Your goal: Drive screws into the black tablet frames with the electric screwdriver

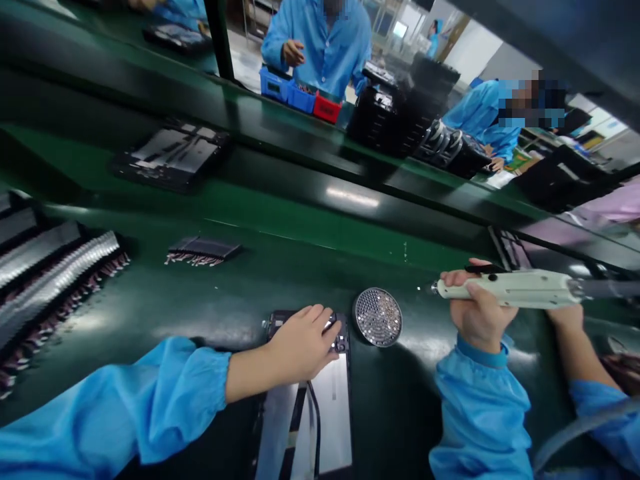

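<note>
My left hand [305,343] lies over the upper end of a flat black tablet-like device [333,407], its fingers bent and pressed down. A small dark shiny part shows beside the fingertips, but what they hold is hidden. The device is open, with silver panels, black strips and a black cable showing. My right hand [480,313] is wrapped round a pale electric screwdriver [510,288], held above the bench with its tip pointing left. Between my hands stands a round tray [379,317] of small metallic pieces, probably screws.
Several battery-like packs with wires [65,267] line the left, and a smaller pack group [203,251] lies nearby. Another open device [173,155] rests farther back. A co-worker's forearm [573,327] is close behind the screwdriver. Across the bench are people, blue bins [277,87] and a red bin [327,108].
</note>
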The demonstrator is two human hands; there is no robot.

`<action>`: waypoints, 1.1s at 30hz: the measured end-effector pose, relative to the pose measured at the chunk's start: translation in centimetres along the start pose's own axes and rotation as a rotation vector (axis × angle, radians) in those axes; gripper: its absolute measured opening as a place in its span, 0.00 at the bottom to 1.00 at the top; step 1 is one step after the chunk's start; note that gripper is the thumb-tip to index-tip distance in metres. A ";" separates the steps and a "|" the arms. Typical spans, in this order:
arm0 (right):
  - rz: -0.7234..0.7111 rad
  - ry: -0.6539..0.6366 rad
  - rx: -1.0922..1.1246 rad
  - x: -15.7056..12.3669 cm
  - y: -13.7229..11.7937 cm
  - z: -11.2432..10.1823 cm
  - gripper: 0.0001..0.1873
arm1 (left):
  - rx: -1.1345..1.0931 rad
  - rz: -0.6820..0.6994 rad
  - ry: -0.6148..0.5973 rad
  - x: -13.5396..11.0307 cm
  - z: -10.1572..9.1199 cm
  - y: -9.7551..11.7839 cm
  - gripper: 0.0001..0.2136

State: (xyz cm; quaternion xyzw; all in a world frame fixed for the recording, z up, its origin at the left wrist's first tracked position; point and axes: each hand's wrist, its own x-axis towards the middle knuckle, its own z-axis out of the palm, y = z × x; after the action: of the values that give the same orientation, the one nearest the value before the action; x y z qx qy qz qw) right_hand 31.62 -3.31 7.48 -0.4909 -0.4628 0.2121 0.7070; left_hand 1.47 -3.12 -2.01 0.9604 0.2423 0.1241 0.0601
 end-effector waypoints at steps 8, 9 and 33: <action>0.007 -0.279 0.098 -6.0 -2.0 7.6 0.14 | -0.041 0.038 0.141 -0.4 0.3 0.0 0.23; 0.033 -0.311 0.108 -6.7 -1.9 8.1 0.14 | -0.039 0.037 0.140 -0.4 0.3 0.1 0.23; 0.160 -0.433 0.066 -8.5 -0.2 9.3 0.15 | -0.079 0.009 0.157 0.1 0.2 0.7 0.24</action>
State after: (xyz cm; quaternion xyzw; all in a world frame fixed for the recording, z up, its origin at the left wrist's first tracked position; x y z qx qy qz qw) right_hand 19.47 -5.15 4.73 -0.4456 -0.5561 0.3832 0.5877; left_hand 1.91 -3.72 -2.11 0.9457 0.2367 0.2086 0.0783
